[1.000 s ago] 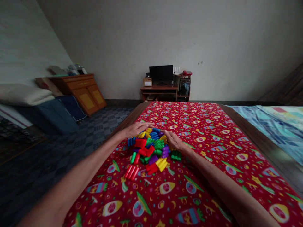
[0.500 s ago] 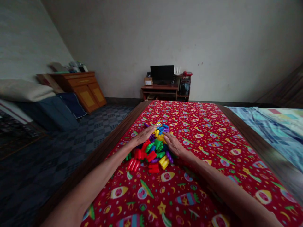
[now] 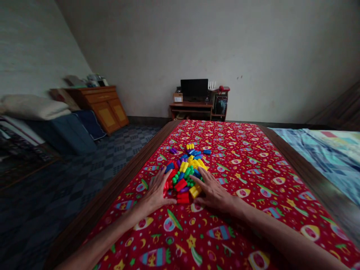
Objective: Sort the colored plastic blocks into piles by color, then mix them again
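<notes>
A pile of plastic building blocks point(image 3: 189, 173) in red, yellow, green, blue and purple lies on the red patterned tablecloth point(image 3: 239, 221). My left hand point(image 3: 158, 189) rests at the pile's left side, fingers spread, near the red blocks. On the right side my right hand point(image 3: 212, 188) has its fingers apart, beside a yellow block point(image 3: 195, 191) and partly over the pile's edge. Between my thumbs sits a red block point(image 3: 183, 198). A yellow block point(image 3: 190, 146) and a purple block point(image 3: 173, 150) lie loose at the far side. Neither hand grips a block.
Dark wooden table edges point(image 3: 118, 180) border the cloth. To the right is a bed with a blue patterned sheet point(image 3: 298, 140). A desk point(image 3: 191, 106) with a monitor point(image 3: 194, 89) stands beyond the table. A wooden cabinet point(image 3: 105, 108) is at the left on the checked floor.
Both hands have drawn back toward me from the pile's far sides, and their fingers have spread. Several blocks at the far side are now uncovered and lie more loosely.
</notes>
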`<state>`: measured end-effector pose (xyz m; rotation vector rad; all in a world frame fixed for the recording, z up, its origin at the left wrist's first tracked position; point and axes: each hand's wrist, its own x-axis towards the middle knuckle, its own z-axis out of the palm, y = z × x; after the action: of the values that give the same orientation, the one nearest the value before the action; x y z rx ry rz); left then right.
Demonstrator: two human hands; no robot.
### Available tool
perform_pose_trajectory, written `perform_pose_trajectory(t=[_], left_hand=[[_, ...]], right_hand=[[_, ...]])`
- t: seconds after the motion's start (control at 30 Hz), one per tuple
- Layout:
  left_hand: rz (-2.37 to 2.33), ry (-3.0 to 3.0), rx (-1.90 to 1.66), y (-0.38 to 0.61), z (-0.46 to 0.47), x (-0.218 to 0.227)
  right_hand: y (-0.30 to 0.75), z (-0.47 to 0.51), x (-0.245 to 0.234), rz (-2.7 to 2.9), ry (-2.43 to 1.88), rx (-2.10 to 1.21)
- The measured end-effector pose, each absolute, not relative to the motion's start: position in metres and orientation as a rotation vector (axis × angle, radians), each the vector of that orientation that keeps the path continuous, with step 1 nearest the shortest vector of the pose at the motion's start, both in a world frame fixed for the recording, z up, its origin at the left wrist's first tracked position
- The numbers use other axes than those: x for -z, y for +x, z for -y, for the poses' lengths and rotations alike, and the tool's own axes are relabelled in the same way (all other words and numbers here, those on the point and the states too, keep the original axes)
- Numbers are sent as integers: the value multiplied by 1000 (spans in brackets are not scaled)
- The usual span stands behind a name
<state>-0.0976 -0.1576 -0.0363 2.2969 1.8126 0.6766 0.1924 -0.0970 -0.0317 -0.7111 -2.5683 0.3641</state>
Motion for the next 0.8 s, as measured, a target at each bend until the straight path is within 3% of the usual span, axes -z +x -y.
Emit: perform_pose_trajectory(t=[0.13,0.3,0.6,0.8], left_hand=[[-1777,2228,-984,-77,129,28],[-1686,2150,-1212,-63,93,2],[-1266,2487,-913,-53,59,-24],[-1734,2231,-1051,-105,12,-5]], right_hand=[[153,74,33,2410,-736,-286],[125,56,15,2231,-688,-633],[189,32,-18,2094,-849,-939],[241,7,13,1686,-1128,-964]])
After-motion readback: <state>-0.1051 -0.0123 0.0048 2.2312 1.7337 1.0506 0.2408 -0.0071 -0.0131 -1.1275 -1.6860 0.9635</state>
